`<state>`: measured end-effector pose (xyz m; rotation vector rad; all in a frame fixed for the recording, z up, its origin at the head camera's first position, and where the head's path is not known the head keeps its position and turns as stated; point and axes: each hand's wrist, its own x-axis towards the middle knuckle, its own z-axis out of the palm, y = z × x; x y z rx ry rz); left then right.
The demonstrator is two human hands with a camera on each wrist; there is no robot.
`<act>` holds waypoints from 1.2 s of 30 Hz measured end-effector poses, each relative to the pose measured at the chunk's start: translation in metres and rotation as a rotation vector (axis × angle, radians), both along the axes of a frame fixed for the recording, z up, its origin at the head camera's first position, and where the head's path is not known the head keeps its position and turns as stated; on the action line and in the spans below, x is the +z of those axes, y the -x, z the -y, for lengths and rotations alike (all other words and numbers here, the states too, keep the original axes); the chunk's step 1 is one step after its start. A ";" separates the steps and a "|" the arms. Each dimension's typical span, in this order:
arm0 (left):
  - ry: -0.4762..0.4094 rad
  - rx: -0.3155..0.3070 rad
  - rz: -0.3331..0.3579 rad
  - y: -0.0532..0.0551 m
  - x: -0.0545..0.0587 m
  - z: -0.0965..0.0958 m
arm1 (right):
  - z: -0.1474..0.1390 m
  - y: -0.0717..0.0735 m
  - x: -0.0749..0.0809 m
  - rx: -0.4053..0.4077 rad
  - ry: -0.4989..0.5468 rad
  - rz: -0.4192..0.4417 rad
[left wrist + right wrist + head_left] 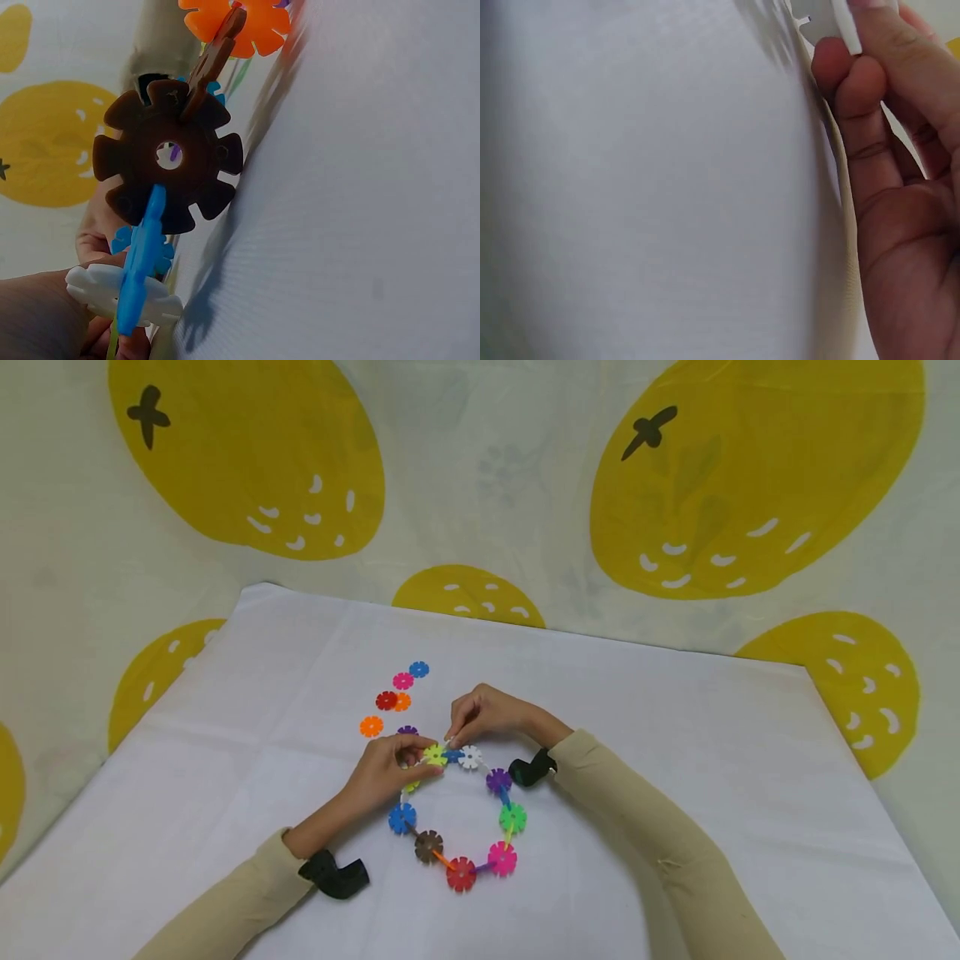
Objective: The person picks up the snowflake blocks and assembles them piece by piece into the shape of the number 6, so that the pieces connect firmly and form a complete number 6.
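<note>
A ring of notched plastic discs [461,874] in several colours, slotted edge to edge, lies in front of me. At the ring's top left my left hand [382,768] pinches a yellow-green disc [434,755] between thumb and fingers. Beside it, my right hand [487,714] pinches a white disc [847,26] with thumb and fingertips, right above a blue disc [453,757]. Another white disc [471,757] sits just right of the blue one. The left wrist view shows a brown disc [135,154] and a blue disc [139,262] joined at their slots close to the left hand.
Beyond the left hand lie loose discs: orange [371,727], red [386,700], pink [403,681] and blue [419,669]. A purple disc [408,732] shows partly behind the left fingers. White cloth [675,735] covers the table, with a fruit-patterned curtain [487,485] behind.
</note>
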<state>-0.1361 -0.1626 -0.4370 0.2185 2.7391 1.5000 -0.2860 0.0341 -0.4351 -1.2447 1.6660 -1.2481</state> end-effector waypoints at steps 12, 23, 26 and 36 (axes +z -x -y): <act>0.063 -0.036 -0.041 0.002 0.001 0.000 | 0.008 -0.013 -0.001 0.017 0.054 -0.035; 0.118 -0.043 -0.056 0.000 0.008 0.007 | 0.007 -0.013 -0.005 0.005 0.026 -0.044; 0.160 -0.019 -0.033 0.000 0.008 0.009 | 0.002 -0.012 -0.004 -0.023 -0.004 -0.034; 0.307 0.010 0.080 0.001 0.019 0.014 | -0.010 -0.004 -0.006 -0.168 -0.058 0.039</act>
